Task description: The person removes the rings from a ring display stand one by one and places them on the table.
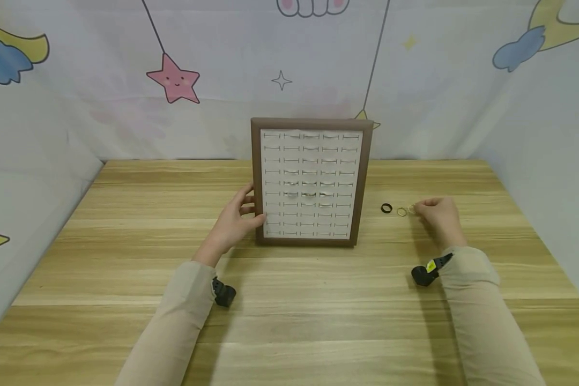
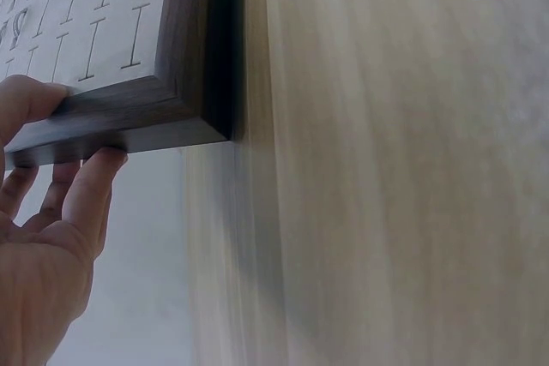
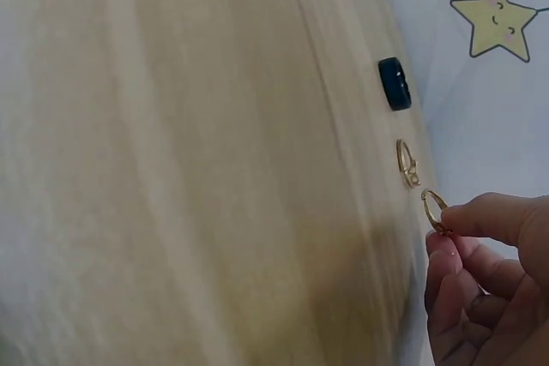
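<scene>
A ring display board (image 1: 294,220) with a brown frame and a white slotted pad stands upright on the table; several rings sit in its middle slots. My left hand (image 1: 236,217) grips the frame's left side, thumb on the front edge and fingers along the outer side, as the left wrist view shows. Off to the right of the board, my right hand (image 1: 441,217) pinches a thin gold ring (image 3: 435,211) between thumb and fingertips. Beside it on the table lie another gold ring (image 1: 401,212) and a wider black ring (image 1: 386,208).
The wooden table (image 1: 289,311) runs back to a pale curtain (image 1: 231,59) printed with stars and clouds, which also closes off both sides. A black wrist camera (image 1: 224,293) is strapped at the left cuff, another camera (image 1: 423,275) at the right cuff.
</scene>
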`<state>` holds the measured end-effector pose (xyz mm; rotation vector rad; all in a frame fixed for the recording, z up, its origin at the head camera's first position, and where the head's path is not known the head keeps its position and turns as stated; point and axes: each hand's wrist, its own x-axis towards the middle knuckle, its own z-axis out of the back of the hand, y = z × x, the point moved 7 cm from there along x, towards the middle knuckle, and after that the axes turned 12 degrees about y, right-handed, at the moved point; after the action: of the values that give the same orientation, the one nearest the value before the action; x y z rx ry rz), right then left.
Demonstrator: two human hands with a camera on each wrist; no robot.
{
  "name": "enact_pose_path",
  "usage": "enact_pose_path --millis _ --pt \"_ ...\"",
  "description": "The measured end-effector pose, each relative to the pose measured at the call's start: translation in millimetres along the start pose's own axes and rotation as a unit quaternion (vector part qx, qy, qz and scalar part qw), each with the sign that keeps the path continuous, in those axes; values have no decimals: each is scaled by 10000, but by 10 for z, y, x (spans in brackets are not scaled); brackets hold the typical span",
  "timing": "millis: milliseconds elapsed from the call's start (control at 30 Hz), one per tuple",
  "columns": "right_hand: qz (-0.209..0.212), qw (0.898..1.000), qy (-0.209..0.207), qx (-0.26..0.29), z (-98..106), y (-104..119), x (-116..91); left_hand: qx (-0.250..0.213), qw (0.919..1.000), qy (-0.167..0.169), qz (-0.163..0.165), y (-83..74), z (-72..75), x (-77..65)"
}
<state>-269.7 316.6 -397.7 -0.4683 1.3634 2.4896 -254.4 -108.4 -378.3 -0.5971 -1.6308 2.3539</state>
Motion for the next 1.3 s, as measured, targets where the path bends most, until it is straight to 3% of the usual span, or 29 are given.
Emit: enact_pose_path --millis 233,633,800,1033,1167,1300 --pt "-230 9995 -11 -196 8 -42 17 39 10000 -15 68 -7 -2 -4" --pt "-184 9996 -91 -170 23 -9 9 35 10000 15 35 5 -3 9" --pt "249 9978 -527 -306 45 181 -61 38 10000 6 62 12 4 11" --pt "1058 9877 -1115 -276 3 677 -209 99 9999 -2 70 4 6 2" --pt "1801 9737 -1387 -154 -88 1016 -343 82 9999 15 74 1 0 -4" --pt "2600 9511 -1667 49 -223 1341 -529 58 9999 14 81 11 3 2"
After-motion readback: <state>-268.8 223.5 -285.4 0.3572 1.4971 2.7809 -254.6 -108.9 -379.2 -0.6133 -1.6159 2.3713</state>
